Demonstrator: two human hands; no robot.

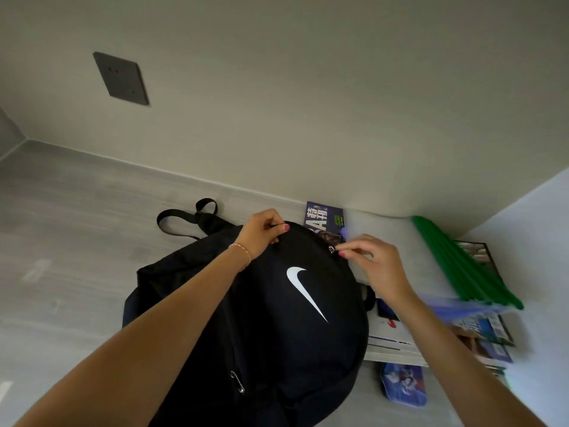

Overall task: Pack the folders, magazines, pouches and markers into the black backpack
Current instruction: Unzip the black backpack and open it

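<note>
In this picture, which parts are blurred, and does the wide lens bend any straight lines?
Head view: the magazines and green folders at the right edge smear with motion blur; both hands, left hand and right hand, and the black backpack stay fairly sharp; the wall's base line bows from lens distortion; light is soft, no glare.

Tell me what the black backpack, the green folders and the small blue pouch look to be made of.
Black backpack: soft woven fabric, matte, sagging and creasing, with a printed white logo and metal zipper pulls. Green folders: probably plastic, smooth with a slight sheen, thin stiff edges stacked together. Blue pouch: seems glossy printed plastic or coated fabric with rounded corners; blur leaves it open.
</note>
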